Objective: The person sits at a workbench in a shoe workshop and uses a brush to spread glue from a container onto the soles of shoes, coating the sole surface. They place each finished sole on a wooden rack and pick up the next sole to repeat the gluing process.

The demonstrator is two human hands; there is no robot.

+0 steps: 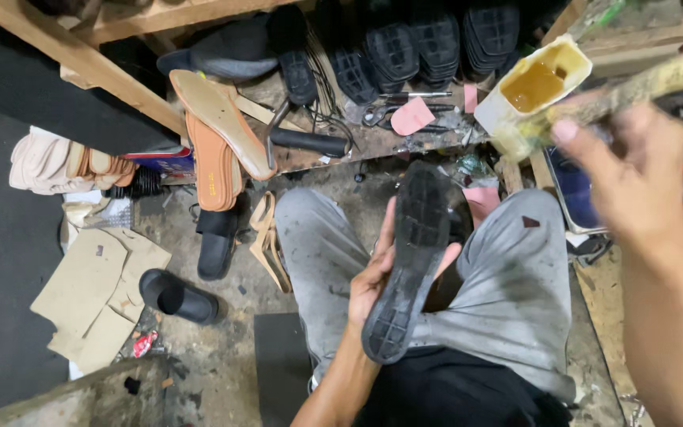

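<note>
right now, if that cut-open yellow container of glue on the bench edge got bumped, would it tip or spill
Probably, yes. The glue container leans at the bench's edge rather than sitting flat, so a nudge could tip it. Its cut-open top shows amber liquid, which would likely run out. The right hand has its brush by it, so a careless dip might push it.

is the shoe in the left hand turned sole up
Yes, the left hand holds the black shoe over the lap with its treaded sole facing the camera.
</note>
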